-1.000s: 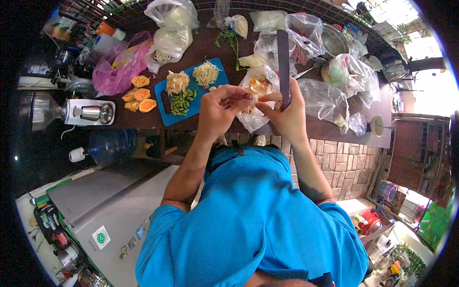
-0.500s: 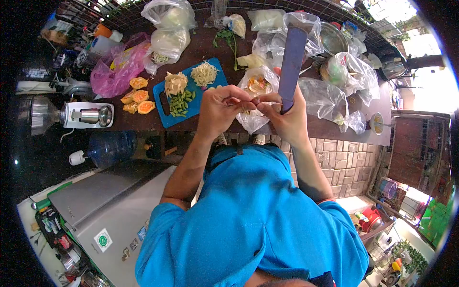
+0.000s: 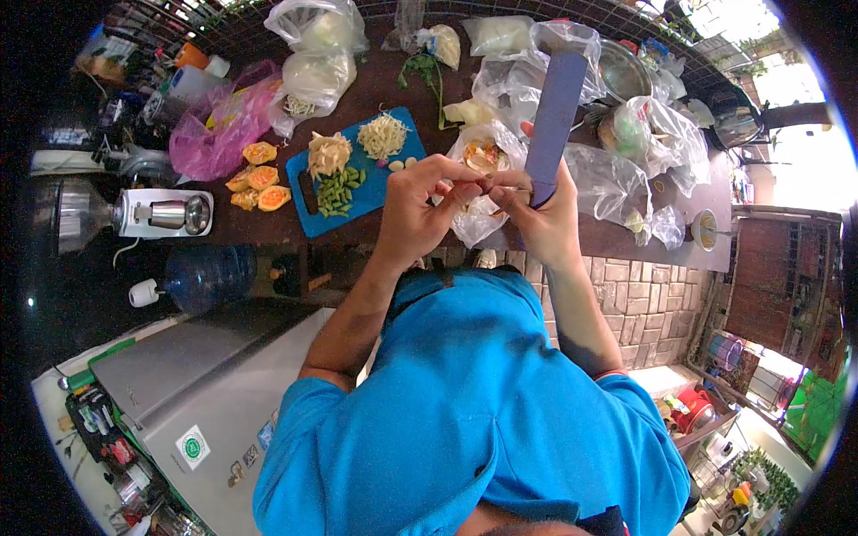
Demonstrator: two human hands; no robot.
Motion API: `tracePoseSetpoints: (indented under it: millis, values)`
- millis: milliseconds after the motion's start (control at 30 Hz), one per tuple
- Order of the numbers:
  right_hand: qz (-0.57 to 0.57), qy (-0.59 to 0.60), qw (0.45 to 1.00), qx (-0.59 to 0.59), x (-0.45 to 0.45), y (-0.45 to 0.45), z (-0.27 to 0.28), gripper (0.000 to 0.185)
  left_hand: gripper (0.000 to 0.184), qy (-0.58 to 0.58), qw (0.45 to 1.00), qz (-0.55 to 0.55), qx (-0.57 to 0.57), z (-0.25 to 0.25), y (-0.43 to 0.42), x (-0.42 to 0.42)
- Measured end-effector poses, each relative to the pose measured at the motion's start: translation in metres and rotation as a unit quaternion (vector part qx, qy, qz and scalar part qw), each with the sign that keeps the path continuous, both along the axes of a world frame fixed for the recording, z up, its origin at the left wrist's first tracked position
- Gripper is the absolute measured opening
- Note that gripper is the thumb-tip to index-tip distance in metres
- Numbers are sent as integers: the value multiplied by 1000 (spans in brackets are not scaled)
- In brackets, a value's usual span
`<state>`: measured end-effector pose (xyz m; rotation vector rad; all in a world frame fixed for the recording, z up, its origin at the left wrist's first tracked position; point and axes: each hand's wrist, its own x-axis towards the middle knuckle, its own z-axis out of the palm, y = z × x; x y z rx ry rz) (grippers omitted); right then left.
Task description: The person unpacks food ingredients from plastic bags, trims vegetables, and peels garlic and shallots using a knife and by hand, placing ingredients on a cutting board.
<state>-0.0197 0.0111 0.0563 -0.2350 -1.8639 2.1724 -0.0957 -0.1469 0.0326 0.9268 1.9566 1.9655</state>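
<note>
My left hand [image 3: 420, 207] pinches a small reddish-brown piece [image 3: 485, 184], apparently a shallot, between thumb and fingertips. Meeting it from the other side, my right hand [image 3: 547, 219] touches the same piece with thumb and finger while gripping a broad-bladed knife [image 3: 556, 125], its blade pointing away from me. Beneath the hands lies an open plastic bag of peelings [image 3: 483, 159]. To the left, a blue cutting board [image 3: 308, 221] carries shredded pale vegetable [image 3: 382, 136], cut green beans [image 3: 340, 192], pale slices [image 3: 330, 155] and a few garlic cloves [image 3: 404, 164].
Orange-fleshed cut pieces [image 3: 262, 177] and a pink plastic bag [image 3: 210, 134] lie left of the board. Clear plastic bags [image 3: 608, 188] spread over the right side, near a metal bowl [image 3: 624, 73]. A small bowl [image 3: 705, 230] sits at the right end.
Both hands have shifted slightly to the right, still together at the small piece. The knife has tilted a little further right. Garlic cloves on the board show more clearly.
</note>
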Motion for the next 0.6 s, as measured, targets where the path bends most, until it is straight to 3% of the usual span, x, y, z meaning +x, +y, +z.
tracePoseSetpoints:
  millis: [133, 233, 300, 433, 600]
  values:
    - [5, 1, 999, 39, 2, 1, 0, 76, 10, -17, 999, 27, -9, 4, -1, 3]
    - [-7, 5, 999, 37, 3, -1, 1, 76, 10, 9, 996, 52, -78, 14, 0, 8]
    - [-20, 10, 999, 29, 4, -3, 2, 76, 11, 133, 984, 64, -95, 18, 3, 11]
    - [-63, 14, 997, 36, 4, -3, -4, 77, 11, 102, 989, 50, -94, 17, 7, 17]
    - [-94, 27, 995, 19, 6, -3, 1, 80, 8, 56, 998, 43, -1, 8, 11, 18]
